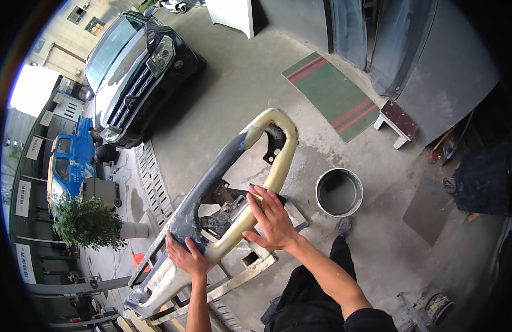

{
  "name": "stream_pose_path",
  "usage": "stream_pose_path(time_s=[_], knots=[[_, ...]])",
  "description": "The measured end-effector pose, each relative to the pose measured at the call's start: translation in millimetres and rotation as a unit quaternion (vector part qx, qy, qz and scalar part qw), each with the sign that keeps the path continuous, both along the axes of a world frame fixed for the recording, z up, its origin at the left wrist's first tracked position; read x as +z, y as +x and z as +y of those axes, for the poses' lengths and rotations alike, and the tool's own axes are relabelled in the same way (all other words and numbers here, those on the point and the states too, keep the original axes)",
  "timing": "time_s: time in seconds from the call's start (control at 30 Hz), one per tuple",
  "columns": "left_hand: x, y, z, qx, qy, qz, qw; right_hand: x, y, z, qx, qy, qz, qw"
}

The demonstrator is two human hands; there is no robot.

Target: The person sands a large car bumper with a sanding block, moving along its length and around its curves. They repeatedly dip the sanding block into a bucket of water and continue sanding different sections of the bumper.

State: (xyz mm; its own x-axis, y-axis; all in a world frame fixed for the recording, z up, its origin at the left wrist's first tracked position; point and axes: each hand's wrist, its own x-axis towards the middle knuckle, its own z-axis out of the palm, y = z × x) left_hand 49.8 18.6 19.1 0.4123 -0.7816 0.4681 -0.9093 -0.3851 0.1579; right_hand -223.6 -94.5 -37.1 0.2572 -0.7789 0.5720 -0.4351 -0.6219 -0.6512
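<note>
Workpiece: one long, loop-shaped, smooth-shelled panel in pale yellow, dark grey and chalky white (289, 155). I locate it lying across one worn, angular metal stand (260, 270), directly ahead of the wearer. Progress: I judge surface preparation to be partway. The yellow side looks largely uniform; the grey side carries whitish patches. In my judgement, levelling those patches and applying one even finish remain.

Hands, two: the left grip (188, 259) is wide, fingers spread flat on the panel's grey side. The right grip (275, 224) reaches over the yellow side with fingers extended at one thin, dark, flat pad (282, 198); the fingers mask most of it, so I cannot tell whether they clasp it.

Outward, I count one round, pale-rimmed bucket of grey liquid (340, 214), one green mat with red stripes (328, 94), one dark-topped, white-legged stool (399, 118), one leafy potted plant (87, 218), one glossy black car (134, 94) and one blue vehicle (85, 146).
</note>
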Motion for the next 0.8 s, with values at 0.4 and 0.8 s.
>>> stream_pose_path(time_s=[0.4, 0.8], knots=[[-0.6, 1.7, 3.5, 0.002, -0.001, -0.011, 1.000, -8.3, -25.2, -7.8, 0.033, -0.006, 0.011, 0.999], [-6.4, 5.6, 3.8, 0.002, -0.002, -0.008, 1.000, -22.7, -44.8, -29.0, 0.104, -0.055, -0.002, 0.993]])
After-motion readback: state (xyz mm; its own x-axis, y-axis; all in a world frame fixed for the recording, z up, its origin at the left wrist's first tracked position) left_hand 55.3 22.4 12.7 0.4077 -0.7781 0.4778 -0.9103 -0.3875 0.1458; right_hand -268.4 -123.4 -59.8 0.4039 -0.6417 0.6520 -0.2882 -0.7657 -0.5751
